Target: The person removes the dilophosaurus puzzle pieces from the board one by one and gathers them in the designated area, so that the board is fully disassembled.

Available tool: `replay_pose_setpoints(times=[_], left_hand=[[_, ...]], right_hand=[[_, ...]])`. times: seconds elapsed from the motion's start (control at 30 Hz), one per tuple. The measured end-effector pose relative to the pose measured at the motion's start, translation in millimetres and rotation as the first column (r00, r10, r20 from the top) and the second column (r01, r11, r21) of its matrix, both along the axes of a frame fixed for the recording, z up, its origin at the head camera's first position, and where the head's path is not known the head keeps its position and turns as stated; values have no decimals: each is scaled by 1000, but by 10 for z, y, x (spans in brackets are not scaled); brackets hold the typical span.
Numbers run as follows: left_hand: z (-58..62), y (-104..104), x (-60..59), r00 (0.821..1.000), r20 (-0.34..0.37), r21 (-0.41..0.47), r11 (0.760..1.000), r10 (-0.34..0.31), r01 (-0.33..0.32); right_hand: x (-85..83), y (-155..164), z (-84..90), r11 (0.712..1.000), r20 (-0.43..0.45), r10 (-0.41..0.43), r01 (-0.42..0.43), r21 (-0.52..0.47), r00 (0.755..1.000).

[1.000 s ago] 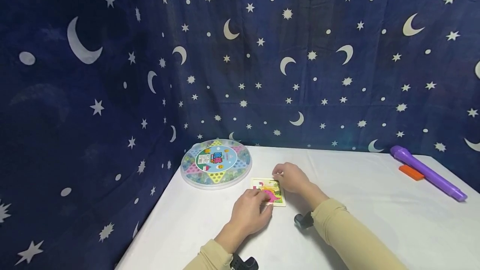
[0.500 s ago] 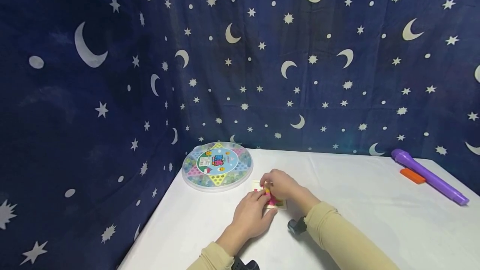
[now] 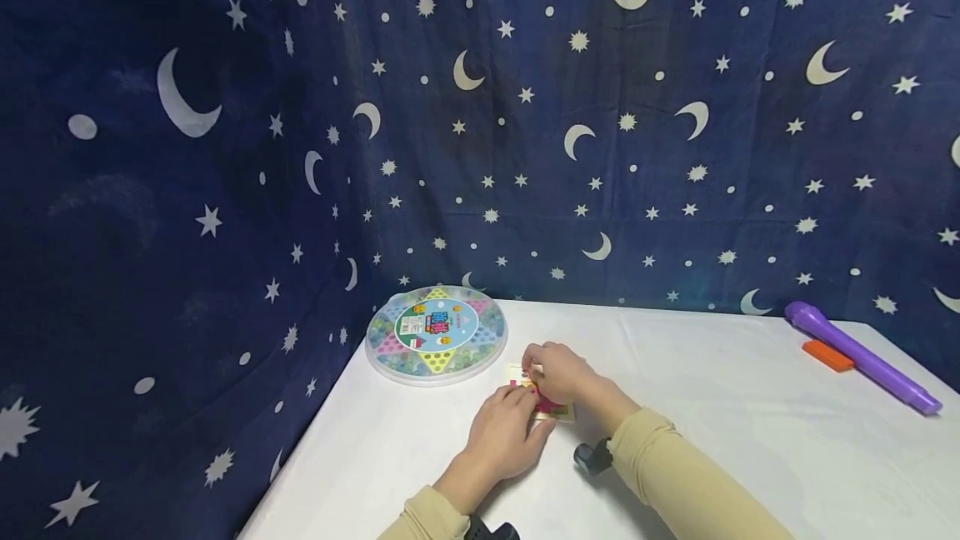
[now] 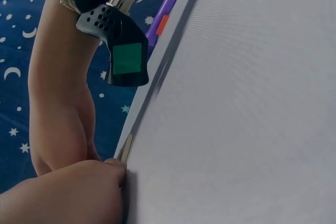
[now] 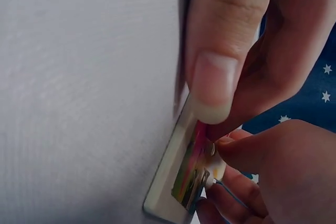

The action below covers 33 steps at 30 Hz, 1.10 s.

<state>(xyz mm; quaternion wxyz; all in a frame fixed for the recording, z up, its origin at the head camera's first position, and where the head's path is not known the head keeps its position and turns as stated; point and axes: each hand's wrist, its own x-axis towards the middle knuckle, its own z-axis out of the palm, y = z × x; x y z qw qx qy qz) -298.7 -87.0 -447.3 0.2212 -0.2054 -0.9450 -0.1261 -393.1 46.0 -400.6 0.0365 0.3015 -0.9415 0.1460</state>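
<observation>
Head view: small puzzle board (image 3: 558, 412) lies flat on white table (image 3: 712, 407), near-centre, just right of round marble game case (image 3: 436, 332). Left hand (image 3: 508, 433) rests fingertips on board's near-left edge, fingers roughly straight & together, prob. to stop it sliding. Right hand (image 3: 557, 373) is over board w/ fingers curled; right wrist view shows thumb and fingertips pinching a coloured piece (image 5: 202, 148) at the frame. Purple torch (image 3: 862, 357) and orange block (image 3: 827, 355) lie far right, well apart.
</observation>
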Motion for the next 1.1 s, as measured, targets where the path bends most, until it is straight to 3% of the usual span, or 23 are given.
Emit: replay_pose_setpoints(times=[0.13,0.4,0.57,0.83,1.1], left_hand=[[5,2,-10,1000,-25,9,1000,-2,3],[-8,18,-27,1000,-24,6,1000,12,-12],[-16,28,-20,1000,-7,7,1000,18,-18],[-4,24,-2,1000,1,19,1000,19,-19],[-22,22,-19,1000,-6,55,998,21,-20]], right_hand=[[-14,16,8,999,0,-2,2,-37,1000],[-49,52,-19,989,101,-93,103,-106,991],[-68,95,-35,983,126,-71,90,-157,990],[-85,231,-44,937,202,-93,154,-313,975],[-111,451,-24,930,193,-146,201,-306,970]])
